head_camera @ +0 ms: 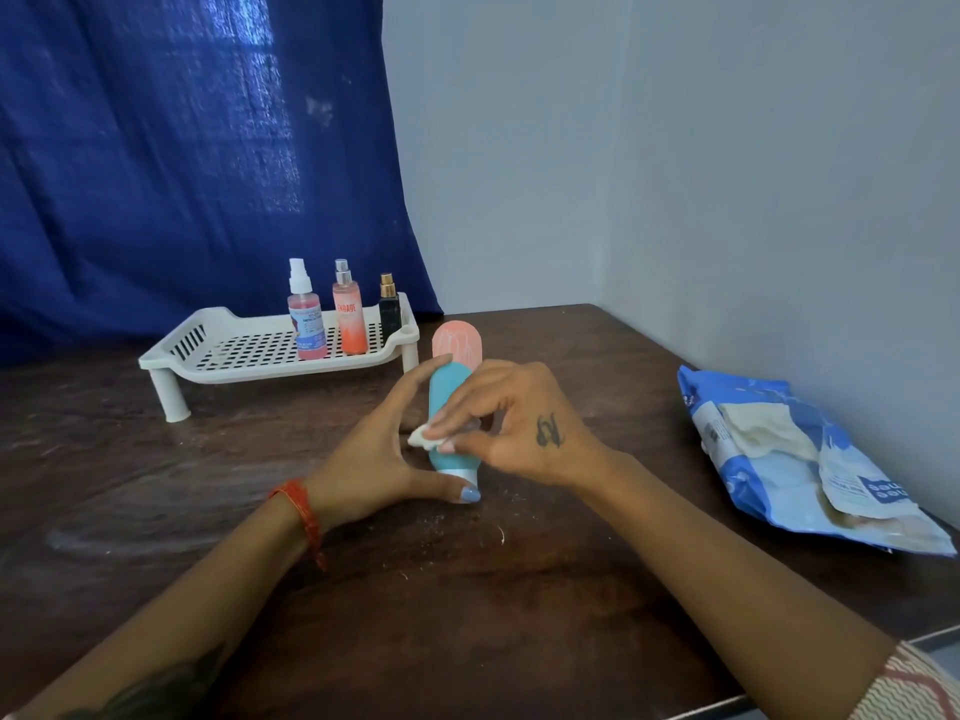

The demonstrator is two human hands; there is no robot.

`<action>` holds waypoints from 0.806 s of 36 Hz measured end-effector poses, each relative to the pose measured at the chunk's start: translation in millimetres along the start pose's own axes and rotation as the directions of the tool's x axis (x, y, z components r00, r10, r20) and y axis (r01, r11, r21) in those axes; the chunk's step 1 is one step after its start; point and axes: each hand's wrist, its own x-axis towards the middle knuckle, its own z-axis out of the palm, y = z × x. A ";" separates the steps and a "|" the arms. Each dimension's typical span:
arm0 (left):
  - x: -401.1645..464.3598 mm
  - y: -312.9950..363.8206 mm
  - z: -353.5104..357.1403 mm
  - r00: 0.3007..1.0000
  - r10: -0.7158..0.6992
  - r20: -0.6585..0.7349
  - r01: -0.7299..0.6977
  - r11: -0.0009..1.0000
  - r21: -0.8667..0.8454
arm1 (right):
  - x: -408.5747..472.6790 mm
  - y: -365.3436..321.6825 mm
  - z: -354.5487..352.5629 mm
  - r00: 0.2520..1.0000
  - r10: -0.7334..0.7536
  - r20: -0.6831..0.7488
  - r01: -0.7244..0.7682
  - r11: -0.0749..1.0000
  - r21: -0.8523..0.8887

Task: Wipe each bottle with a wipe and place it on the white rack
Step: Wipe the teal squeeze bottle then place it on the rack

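Teal plastic forms the body of the tube [445,402] we hold at the middle of the table [467,615], cap end down toward us, tilted slightly. Our left hand [379,449] grips it end to end: the curled forefinger sits over its rounded top and the thumb presses under the white cap. Our right hand [519,433] pinches a small crumpled white wipe [423,438] between thumb and fingertips and holds it against the left side of the tube.

Just behind the teal tube stands a pink tube [457,345], partly hidden by it; we cannot tell whether the two touch. Beyond and to the left sits the white rack [234,350] on short legs. Three bottles stand upright in a row at its right end: a pink spray bottle [306,319] with a white nozzle, an orange spray bottle [350,319] beside it, and a small dark bottle [389,309] with a gold cap.

Well apart, at the right edge of the table, lies a blue and white pack of wipes [800,459]. A blue curtain [182,148] hangs behind the rack.
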 end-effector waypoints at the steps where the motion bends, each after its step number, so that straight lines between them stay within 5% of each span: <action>1: -0.4 0.9 0.0 1.000 -0.004 0.000 0.004 1.000 0.008 | -0.2 -0.5 -1.1 1.000 0.007 0.029 -0.007 1.000 0.019; 10: -0.1 1.5 -0.4 1.000 -0.020 0.008 0.020 1.000 -0.018 | -1.9 -3.1 -10.3 0.971 0.150 0.187 -0.179 0.972 0.150; 17: -0.5 -0.8 -0.9 1.000 -0.026 0.007 0.026 0.999 -0.025 | 3.1 5.3 -10.7 0.920 0.249 -0.302 -0.223 0.968 0.118; 29: 0.4 -1.5 -3.5 0.999 -0.049 0.002 0.049 0.996 -0.072 | -0.8 8.8 -12.5 0.960 0.280 -0.013 -0.280 0.959 0.036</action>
